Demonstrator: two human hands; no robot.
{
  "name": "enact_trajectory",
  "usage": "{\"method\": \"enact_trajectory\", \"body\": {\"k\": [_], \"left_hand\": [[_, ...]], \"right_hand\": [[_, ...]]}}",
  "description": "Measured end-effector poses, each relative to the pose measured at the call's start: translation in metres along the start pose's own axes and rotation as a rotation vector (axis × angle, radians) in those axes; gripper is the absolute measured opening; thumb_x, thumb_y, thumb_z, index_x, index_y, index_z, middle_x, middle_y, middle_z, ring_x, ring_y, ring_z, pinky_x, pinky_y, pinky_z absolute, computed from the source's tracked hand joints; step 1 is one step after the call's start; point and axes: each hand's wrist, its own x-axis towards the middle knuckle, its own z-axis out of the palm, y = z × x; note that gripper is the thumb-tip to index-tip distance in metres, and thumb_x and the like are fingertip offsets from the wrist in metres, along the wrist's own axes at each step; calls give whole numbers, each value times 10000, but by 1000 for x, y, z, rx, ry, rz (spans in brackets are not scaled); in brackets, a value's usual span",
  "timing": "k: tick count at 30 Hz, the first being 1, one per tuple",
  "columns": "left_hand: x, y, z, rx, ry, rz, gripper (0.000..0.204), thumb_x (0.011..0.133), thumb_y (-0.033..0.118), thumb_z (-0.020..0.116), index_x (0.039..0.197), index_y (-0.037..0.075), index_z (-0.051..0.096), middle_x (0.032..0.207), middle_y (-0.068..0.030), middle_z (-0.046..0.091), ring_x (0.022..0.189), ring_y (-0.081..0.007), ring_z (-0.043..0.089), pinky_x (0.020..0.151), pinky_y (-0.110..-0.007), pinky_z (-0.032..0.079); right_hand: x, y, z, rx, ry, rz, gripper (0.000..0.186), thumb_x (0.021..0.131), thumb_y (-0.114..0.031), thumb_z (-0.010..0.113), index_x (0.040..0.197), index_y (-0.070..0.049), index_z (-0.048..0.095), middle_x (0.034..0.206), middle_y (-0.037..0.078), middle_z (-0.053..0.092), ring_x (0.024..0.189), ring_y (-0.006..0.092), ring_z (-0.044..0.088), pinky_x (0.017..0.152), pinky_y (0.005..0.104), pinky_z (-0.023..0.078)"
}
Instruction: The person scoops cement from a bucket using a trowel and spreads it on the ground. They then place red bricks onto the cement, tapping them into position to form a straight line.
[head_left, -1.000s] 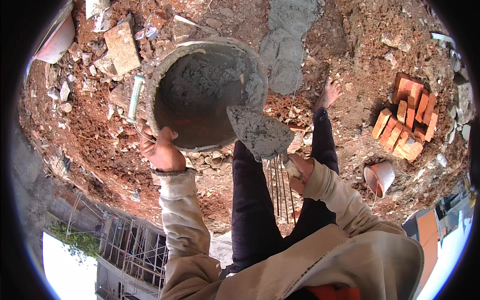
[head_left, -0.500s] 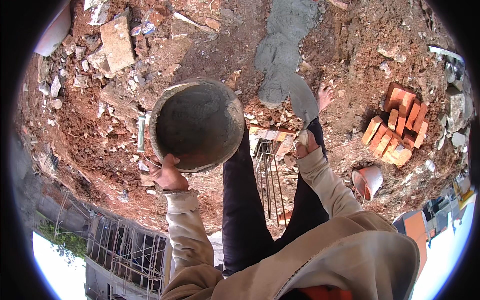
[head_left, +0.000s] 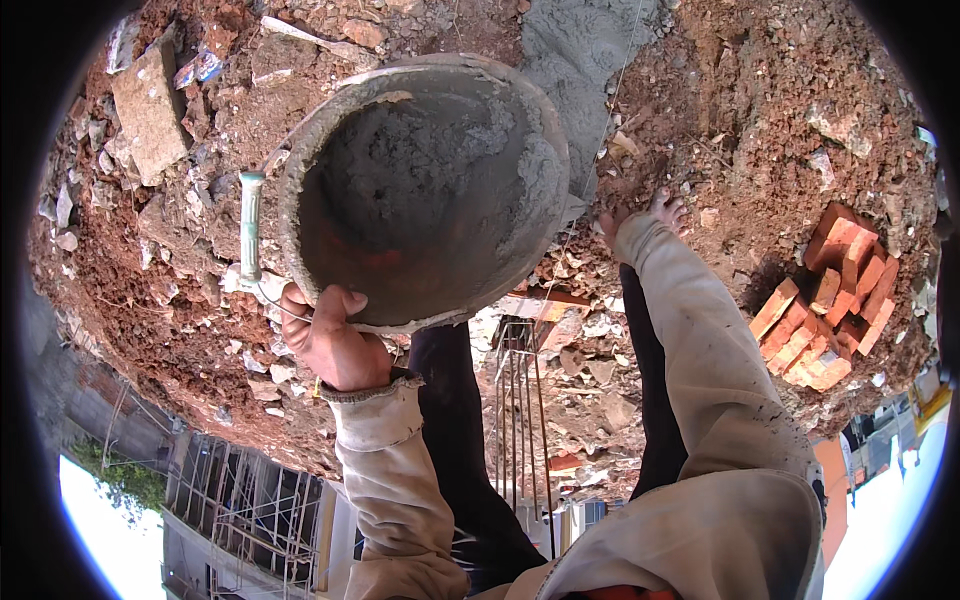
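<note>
My left hand (head_left: 335, 335) grips the lower-left rim of a mortar-coated bucket (head_left: 305, 240), thumb over the lip. A green handle grip (head_left: 251, 225) hangs at its left side. Grey, wet mortar (head_left: 430, 150) lines the inside of the raised bucket. My right hand (head_left: 615, 228), small in view beyond the bucket, holds a trowel (head_left: 574, 208), mostly hidden behind the bucket. A strip of wet mortar (head_left: 580, 60) runs along the ground beside a thin string line (head_left: 625, 65). Between my legs are upright rebar rods (head_left: 520, 400), with a bare foot (head_left: 668, 208) near my right hand.
A pile of red bricks (head_left: 830, 300) sits on the right. Broken stones and a flat slab (head_left: 150, 110) lie on reddish rubble soil at upper left. A building with scaffolding (head_left: 250, 520) shows at the lower left rim.
The mortar-laden trowel blade has moved from beside the bucket out to the mortar strip, and is now mostly hidden. The bucket dipped lower, then rose and swung right, nearer the strip.
</note>
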Motion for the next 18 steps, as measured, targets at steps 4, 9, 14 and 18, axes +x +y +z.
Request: {"method": "enact_trajectory", "body": {"k": [4, 9, 14, 18], "left_hand": [[9, -11, -19, 8, 21, -15, 235, 576, -100, 500, 685, 96, 429, 727, -4, 516, 670, -116, 477, 717, -256, 429], [10, -10, -11, 10, 68, -34, 243, 572, -76, 513, 721, 107, 451, 738, 14, 484, 671, -114, 437, 710, -251, 412], [8, -23, -7, -7, 194, 6, 252, 565, -81, 523, 685, 114, 417, 685, 12, 467, 636, -118, 419, 665, -258, 402], [16, -24, -10, 42, 111, 22, 257, 561, -90, 514, 683, 106, 403, 695, -3, 478, 624, -124, 415, 668, -264, 417]], "right_hand": [[52, -73, -152, -297, -436, -634, 468, 889, -383, 533, 1263, -125, 421, 1157, 269, 535, 989, 431, 599, 839, 501, 486], [116, -68, -219, -266, -185, -642, 341, 884, -321, 548, 1110, -94, 433, 1007, 277, 598, 857, 446, 625, 737, 499, 506], [88, -60, -192, 223, -118, -585, 341, 885, -302, 556, 1102, -63, 446, 777, 261, 635, 747, 453, 629, 669, 500, 500], [37, -65, -142, 5, 187, -975, 350, 887, -358, 536, 1073, -73, 452, 1089, 316, 573, 867, 435, 623, 752, 489, 491]]}}
